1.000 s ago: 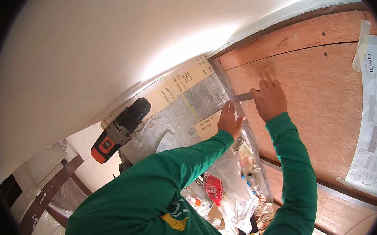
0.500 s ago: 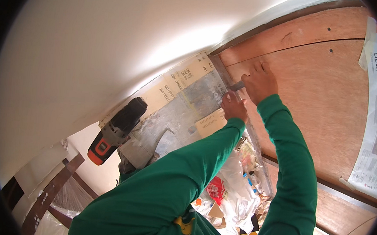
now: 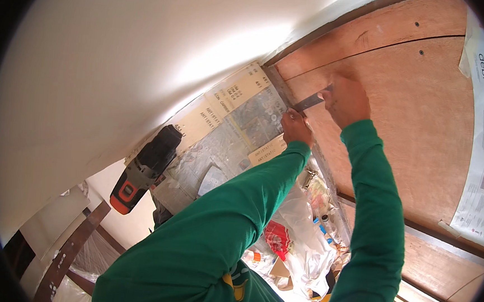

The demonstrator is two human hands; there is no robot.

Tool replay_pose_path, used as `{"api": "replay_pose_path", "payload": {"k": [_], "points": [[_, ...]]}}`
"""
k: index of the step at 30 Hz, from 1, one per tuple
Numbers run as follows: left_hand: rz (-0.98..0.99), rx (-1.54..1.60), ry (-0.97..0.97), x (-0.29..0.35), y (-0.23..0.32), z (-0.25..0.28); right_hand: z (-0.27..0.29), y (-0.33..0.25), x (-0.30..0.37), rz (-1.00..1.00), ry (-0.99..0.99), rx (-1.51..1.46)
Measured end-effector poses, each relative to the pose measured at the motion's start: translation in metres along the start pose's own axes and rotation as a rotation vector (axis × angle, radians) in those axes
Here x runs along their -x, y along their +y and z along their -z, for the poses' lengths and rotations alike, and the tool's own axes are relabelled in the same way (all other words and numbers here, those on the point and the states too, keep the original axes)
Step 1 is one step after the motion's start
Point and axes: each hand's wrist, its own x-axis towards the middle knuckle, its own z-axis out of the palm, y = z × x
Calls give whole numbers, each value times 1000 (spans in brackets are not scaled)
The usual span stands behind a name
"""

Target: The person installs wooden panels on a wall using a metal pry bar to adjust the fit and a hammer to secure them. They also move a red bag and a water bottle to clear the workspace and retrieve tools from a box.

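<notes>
A dark grey flat strip (image 3: 311, 101) slants between my two hands, at the edge of a reddish wood panel (image 3: 406, 129). My right hand (image 3: 349, 101), somewhat blurred, has its fingers closed round the upper end of this strip. Just below the other end, my left hand (image 3: 298, 128) is closed, its fingertips pinched together by the panel's brown edge strip (image 3: 280, 86). What those left fingers hold, if anything, is hidden. Whether the strip is loose or fixed at its lower end I cannot make out.
A black, grey and orange cordless drill (image 3: 146, 167) lies left of my left arm. Cream printed tape and clear plastic cover the surface (image 3: 223, 105) beside it. Below my arms are a plastic bag (image 3: 302, 250) and a red packet (image 3: 277, 239). Printed paper (image 3: 480, 151) is taped on the panel's right.
My right hand has moved up and right, away from my left hand, and more of the dark strip shows between them. My left hand has shifted slightly. The view has tilted a little.
</notes>
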Motion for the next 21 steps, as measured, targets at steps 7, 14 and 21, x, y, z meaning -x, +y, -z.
{"api": "replay_pose_path", "payload": {"k": [7, 14, 21], "points": [[-108, -61, 13, 2, -2, -4, -41, 0, 13, -275, 101, -22], [280, 834, -12, -19, -11, -20, -62, -5, -3, -276, 229, -155], [551, 612, -163, -17, 32, 28, -74, -14, -16, -285, 266, -147]]}}
